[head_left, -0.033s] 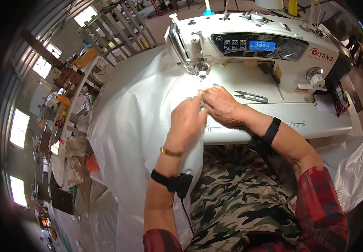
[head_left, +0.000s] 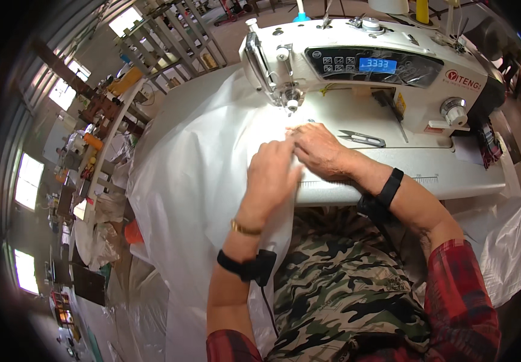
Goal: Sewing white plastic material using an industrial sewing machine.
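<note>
A thin white sheet of fabric or plastic (head_left: pixel 200 163) covers the left of the sewing machine's table and hangs down beside my lap. Just in front of the presser foot area (head_left: pixel 292 104), my left hand (head_left: pixel 271 175) and my right hand (head_left: pixel 321 148) meet fingertip to fingertip. Both have bent fingers closed on the sheet's edge; the pinch itself is partly hidden and the left fingers are a little blurred. The white sewing machine (head_left: pixel 345 39) has its lamp lit over this spot. Dark thread snips (head_left: pixel 362 139) lie right of my right hand.
A lit control panel (head_left: pixel 376 64) is on the machine's arm, and a handwheel (head_left: pixel 453 112) sticks out at its right. More white sheeting (head_left: pixel 508 253) is bunched at the right. Beyond the left edge stand a cluttered bench (head_left: pixel 113 133) and a metal rack (head_left: pixel 176 42).
My left hand has shifted very slightly down and right, toward my right hand. The right hand stays nearly in place, and the sheet looks almost the same.
</note>
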{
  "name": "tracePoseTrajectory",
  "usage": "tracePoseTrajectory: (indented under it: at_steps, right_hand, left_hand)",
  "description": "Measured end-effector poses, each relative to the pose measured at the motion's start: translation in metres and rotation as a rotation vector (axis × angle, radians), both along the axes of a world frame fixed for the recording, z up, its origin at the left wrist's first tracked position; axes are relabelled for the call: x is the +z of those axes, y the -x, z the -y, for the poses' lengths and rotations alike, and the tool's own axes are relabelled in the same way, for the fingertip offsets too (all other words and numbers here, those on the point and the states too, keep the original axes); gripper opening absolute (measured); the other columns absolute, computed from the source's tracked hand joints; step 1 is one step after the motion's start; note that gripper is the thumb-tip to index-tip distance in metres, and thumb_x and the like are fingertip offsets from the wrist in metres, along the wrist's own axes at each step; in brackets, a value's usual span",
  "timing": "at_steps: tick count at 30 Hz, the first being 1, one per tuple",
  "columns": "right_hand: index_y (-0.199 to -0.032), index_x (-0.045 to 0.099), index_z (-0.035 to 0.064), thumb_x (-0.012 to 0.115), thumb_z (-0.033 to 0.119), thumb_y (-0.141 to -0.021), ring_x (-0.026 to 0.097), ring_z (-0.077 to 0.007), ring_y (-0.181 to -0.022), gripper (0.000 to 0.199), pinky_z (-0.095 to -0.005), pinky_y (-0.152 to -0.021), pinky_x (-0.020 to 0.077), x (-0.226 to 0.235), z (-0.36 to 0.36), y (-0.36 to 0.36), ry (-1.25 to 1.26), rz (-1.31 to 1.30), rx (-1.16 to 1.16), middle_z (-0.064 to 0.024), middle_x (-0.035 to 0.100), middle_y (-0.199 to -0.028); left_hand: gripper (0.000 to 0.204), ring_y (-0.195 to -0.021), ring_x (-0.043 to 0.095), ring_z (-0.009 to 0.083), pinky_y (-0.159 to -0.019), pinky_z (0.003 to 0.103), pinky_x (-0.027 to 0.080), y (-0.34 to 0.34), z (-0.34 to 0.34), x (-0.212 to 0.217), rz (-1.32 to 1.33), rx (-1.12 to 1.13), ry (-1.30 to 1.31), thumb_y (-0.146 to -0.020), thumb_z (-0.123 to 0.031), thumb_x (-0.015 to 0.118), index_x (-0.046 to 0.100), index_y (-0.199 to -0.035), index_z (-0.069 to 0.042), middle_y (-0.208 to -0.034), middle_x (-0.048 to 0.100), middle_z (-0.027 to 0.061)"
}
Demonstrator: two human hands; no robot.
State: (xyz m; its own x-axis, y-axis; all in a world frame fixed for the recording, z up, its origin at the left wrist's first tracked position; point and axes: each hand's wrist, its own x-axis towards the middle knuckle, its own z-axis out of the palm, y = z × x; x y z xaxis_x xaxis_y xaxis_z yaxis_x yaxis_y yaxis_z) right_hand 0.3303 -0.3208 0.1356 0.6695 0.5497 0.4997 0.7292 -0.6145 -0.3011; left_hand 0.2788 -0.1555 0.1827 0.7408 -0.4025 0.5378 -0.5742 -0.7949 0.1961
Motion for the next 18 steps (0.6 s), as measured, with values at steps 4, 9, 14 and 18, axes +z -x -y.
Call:
tracePoseTrajectory:
  at_steps: [4, 9, 14, 18]
  right_hand:
    - [-0.110, 0.057, -0.0052, 0.048, 0.010, -0.087, 0.055, -0.0377, -0.108, 0.029, -0.0473, -0.095, 0.0409, 0.003, -0.004, 0.006, -0.100, -0.022, -0.033, -0.0225, 0.061, -0.112]
    - [-0.105, 0.057, -0.0003, 0.058, 0.004, -0.079, 0.055, -0.0298, -0.105, 0.026, -0.0395, -0.090, 0.0422, -0.001, -0.004, 0.040, -0.217, 0.255, -0.026, -0.0151, 0.060, -0.109]
    - [-0.097, 0.058, 0.0059, 0.063, 0.008, -0.077, 0.058, -0.0236, -0.078, 0.021, -0.0353, -0.070, 0.0450, -0.018, -0.012, 0.115, -0.146, 0.281, 0.250, -0.0064, 0.057, -0.084]
    - [-0.100, 0.058, 0.0063, 0.062, 0.020, -0.087, 0.059, -0.0211, -0.074, 0.019, -0.0341, -0.069, 0.0445, -0.014, -0.041, 0.168, -0.215, 0.328, 0.343, -0.0055, 0.058, -0.078]
  left_hand:
    - [0.042, -0.108, 0.060, 0.0385, -0.090, 0.045, 0.050, 0.116, -0.004, -0.025, -0.103, -0.193, 0.084, -0.085, -0.012, 0.069, 0.058, -0.124, -0.001, -0.121, 0.059, 0.0214]
    - [0.038, -0.113, 0.060, 0.0373, -0.095, 0.044, 0.050, 0.211, -0.021, -0.077, -0.522, -0.233, 0.250, -0.089, -0.005, 0.064, 0.057, -0.125, 0.002, -0.122, 0.060, 0.0223]
    - [0.035, -0.101, 0.065, 0.0277, -0.087, 0.036, 0.053, 0.252, -0.062, -0.098, -0.448, 0.150, 0.550, -0.093, -0.002, 0.058, 0.054, -0.128, 0.004, -0.116, 0.064, 0.0175]
    - [0.028, -0.085, 0.063, 0.0140, -0.074, 0.026, 0.052, 0.267, -0.084, -0.089, -0.546, 0.266, 1.178, -0.100, -0.003, 0.049, 0.054, -0.127, 0.003, -0.106, 0.066, 0.0117]
